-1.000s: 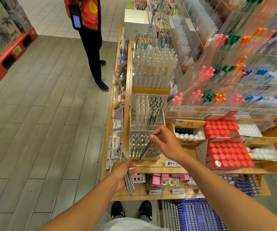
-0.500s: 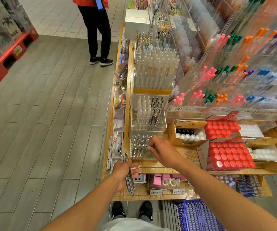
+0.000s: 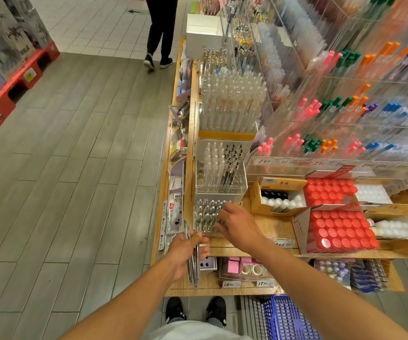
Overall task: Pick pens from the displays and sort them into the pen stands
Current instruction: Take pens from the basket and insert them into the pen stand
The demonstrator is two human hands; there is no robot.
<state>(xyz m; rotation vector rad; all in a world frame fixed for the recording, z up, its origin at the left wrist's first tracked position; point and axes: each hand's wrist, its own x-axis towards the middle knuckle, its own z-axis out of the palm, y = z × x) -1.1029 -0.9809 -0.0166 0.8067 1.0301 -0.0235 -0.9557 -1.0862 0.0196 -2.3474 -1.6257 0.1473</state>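
My left hand (image 3: 185, 253) grips a bundle of silver pens (image 3: 193, 268) that hangs down in front of the lower wooden shelf. Just right of it, my right hand (image 3: 237, 227) reaches into the lowest clear pen stand (image 3: 206, 217), its curled fingers at the tops of the silver pens standing there; whether they pinch one I cannot tell. Above it a second clear stand (image 3: 222, 173) holds clear and black pens. A taller display of clear pens (image 3: 232, 104) rises behind that.
Red-capped bottle boxes (image 3: 340, 231) sit right of my hand on the wooden shelf (image 3: 279, 227). Acrylic racks of coloured markers (image 3: 333, 106) fill the upper right. A blue basket (image 3: 289, 317) is on the floor. A person (image 3: 160, 33) walks away up the aisle.
My right hand moved down from above the low stand into its pens. The person in the aisle has walked further away. My left hand stays put with its bundle.
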